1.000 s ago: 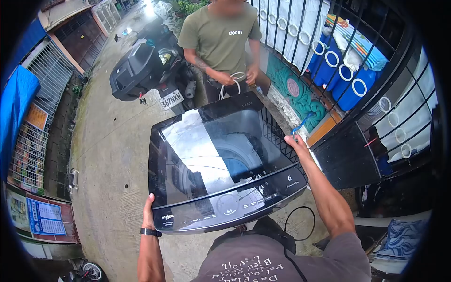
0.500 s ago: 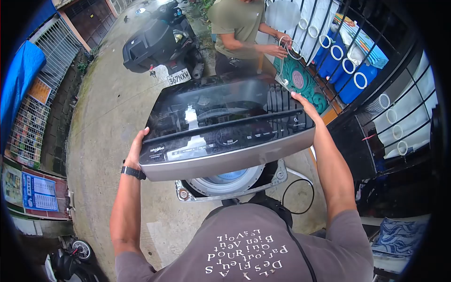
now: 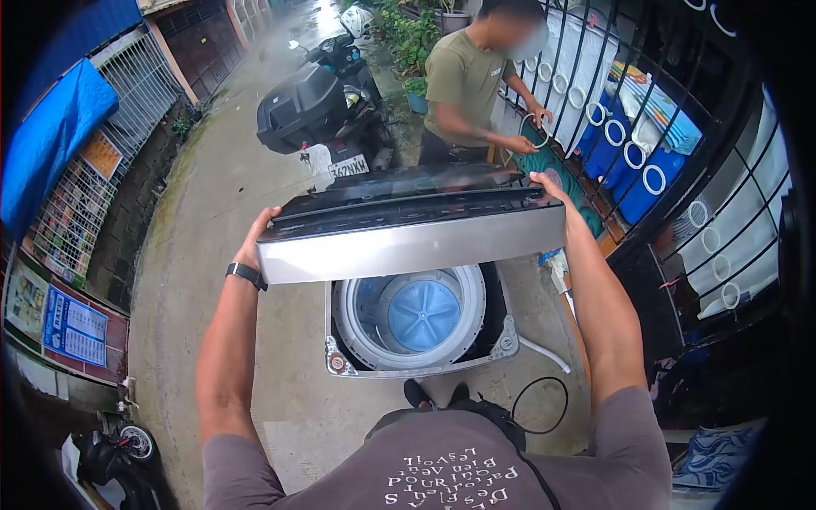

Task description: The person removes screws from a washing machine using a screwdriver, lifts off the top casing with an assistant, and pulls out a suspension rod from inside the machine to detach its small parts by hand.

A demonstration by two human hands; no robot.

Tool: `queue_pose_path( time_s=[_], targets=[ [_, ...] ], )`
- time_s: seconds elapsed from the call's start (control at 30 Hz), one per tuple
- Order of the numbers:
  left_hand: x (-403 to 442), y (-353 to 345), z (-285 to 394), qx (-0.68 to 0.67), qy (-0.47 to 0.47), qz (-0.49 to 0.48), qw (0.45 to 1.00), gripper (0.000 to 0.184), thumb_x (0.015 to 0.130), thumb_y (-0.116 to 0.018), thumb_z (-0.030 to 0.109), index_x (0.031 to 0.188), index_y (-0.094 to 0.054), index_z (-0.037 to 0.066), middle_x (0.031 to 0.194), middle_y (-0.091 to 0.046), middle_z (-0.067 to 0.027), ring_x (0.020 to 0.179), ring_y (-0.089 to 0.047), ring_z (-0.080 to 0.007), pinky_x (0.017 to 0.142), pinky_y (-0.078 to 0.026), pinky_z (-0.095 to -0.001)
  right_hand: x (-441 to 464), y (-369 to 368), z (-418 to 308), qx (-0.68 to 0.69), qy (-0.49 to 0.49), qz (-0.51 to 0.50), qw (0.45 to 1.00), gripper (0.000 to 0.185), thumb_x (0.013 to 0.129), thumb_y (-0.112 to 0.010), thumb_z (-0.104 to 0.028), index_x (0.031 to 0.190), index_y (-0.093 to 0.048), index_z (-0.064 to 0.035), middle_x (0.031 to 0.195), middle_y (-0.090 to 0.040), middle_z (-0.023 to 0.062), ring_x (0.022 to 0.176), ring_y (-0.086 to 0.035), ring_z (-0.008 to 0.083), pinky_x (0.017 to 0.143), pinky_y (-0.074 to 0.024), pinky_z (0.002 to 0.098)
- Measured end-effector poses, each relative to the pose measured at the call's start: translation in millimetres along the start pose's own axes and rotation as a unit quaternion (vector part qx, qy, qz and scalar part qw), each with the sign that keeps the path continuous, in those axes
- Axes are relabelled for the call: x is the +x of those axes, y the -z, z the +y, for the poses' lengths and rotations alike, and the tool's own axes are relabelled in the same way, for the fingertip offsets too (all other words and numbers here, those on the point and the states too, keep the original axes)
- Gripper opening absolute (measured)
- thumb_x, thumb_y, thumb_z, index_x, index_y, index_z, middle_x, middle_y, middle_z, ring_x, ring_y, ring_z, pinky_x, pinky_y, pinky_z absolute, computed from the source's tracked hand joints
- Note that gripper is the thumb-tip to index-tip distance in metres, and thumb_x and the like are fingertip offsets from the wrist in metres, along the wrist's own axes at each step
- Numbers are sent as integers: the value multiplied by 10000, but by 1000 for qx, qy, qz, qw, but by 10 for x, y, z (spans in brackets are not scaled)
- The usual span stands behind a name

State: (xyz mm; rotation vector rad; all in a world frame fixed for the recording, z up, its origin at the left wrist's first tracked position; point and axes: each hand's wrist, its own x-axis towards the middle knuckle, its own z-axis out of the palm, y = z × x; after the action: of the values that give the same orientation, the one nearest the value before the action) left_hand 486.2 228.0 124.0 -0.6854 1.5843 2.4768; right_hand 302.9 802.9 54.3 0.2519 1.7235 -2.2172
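A washing machine top cover, dark glass lid above and a silver front edge, is held up between both hands. My left hand grips its left end, fingers over the top edge. At the right end, my right hand is wrapped round the back corner. Below the cover stands the washing machine body with its top open. Inside, the round tub shows a blue pulsator at the bottom. The cover hides the back of the body.
Ahead, a person in an olive shirt holds a white ring or hose by a barred gate. A parked motorcycle stands front left. On the right, a white hose and black cable lie on the concrete.
The cover has tilted so its silver front edge faces me more, and more of the open tub shows below. The view has tipped up, and the person ahead appears more fully.
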Motion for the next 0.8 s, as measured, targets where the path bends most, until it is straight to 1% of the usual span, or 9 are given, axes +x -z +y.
queue_pose_path(
  time_s=[0.07,0.2,0.27,0.3,0.33,0.5,0.57,0.67,0.8],
  targets=[
    [66,71,-83,-3,24,-14,1000,396,887,-668,458,1008,-662,81,947,-733,-128,766,-690,-278,749,-584,-411,154,189,100,50,-42,-19,998,472,882,-720,-451,1135,-664,-56,997,-727,116,762,-700,263,742,-593,389],
    [131,-3,-214,-43,-29,23,998,381,888,-681,452,999,-675,88,921,-736,-122,743,-688,-265,711,-584,-396,503,467,189,25,-23,19,999,465,888,-712,-445,1145,-664,-61,1007,-727,124,767,-701,261,743,-593,401],
    [189,9,-32,5,-28,-4,1000,381,895,-667,463,1004,-675,98,916,-735,-118,759,-696,-252,714,-587,-389,567,474,109,-19,-15,-24,999,586,819,-746,-562,1163,-653,-97,1037,-681,106,822,-638,237,746,-529,398],
    [132,-93,88,13,-17,-3,1000,401,900,-651,480,999,-675,92,880,-733,-116,733,-701,-250,692,-590,-389,25,10,-160,-24,30,1,999,558,824,-744,-551,1129,-664,-91,998,-685,96,789,-633,220,725,-529,373],
    [151,-125,217,21,15,-1,1000,431,897,-641,500,998,-672,81,847,-728,-117,697,-701,-255,664,-593,-399,338,187,-138,6,-39,-48,998,532,833,-729,-546,1099,-671,-89,938,-687,88,735,-630,198,676,-522,344],
    [567,86,445,93,26,65,993,464,838,-668,557,928,-654,102,822,-709,-76,679,-684,-232,643,-574,-427,629,236,-385,-40,-50,-31,997,457,854,-710,-556,898,-694,-102,719,-676,62,565,-625,197,533,-503,299],
    [612,105,503,124,24,0,992,465,855,-639,561,943,-654,105,848,-710,-64,729,-691,-233,695,-574,-452,950,340,-349,7,17,-94,995,431,875,-701,-531,906,-689,-101,710,-667,55,553,-615,189,529,-502,297],
    [422,-42,502,95,62,-32,993,482,892,-584,556,991,-668,93,919,-731,-74,794,-707,-235,775,-582,-423,661,266,-378,-9,15,-34,999,436,865,-715,-535,902,-682,-102,718,-658,45,554,-607,177,533,-495,289],
    [335,-89,464,68,116,-51,990,452,912,-561,545,914,-658,103,860,-724,-78,729,-699,-236,721,-587,-397,411,206,-315,-3,21,6,1000,445,850,-732,-541,897,-673,-103,728,-646,31,555,-595,160,538,-487,280]
  ],
)
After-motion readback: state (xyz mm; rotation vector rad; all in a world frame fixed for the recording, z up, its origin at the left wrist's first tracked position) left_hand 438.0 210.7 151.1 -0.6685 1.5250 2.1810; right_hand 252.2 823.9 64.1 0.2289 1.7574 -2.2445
